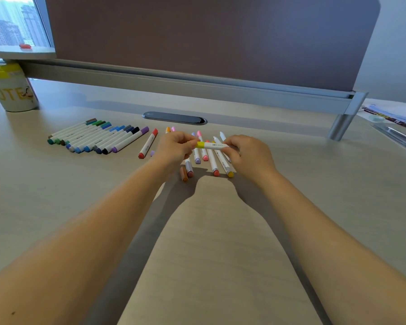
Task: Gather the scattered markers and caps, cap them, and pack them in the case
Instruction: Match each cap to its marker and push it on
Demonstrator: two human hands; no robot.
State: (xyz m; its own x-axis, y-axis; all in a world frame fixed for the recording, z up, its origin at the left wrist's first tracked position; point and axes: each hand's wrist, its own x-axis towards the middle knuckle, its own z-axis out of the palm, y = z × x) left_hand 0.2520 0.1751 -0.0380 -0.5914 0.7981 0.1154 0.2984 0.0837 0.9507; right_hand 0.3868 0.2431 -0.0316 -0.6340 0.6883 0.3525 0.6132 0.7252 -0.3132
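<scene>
Marker (210, 145) with a white barrel and a yellow cap (200, 144) is held level above the desk (56, 195), its long axis running left to right, capped end to the left. The cap end is pinched by the curled fingers of the left hand (175, 146); the other end of the barrel is gripped by the right hand (246, 153), fingers folded round it. Beneath both hands a loose cluster of markers (212, 160) is laid on the desk, pointing roughly away from the person. To the left, a red-capped marker (148, 143) is set alone, and farther left a tight row of capped markers (96, 137) is lined up, tilted up to the right.
</scene>
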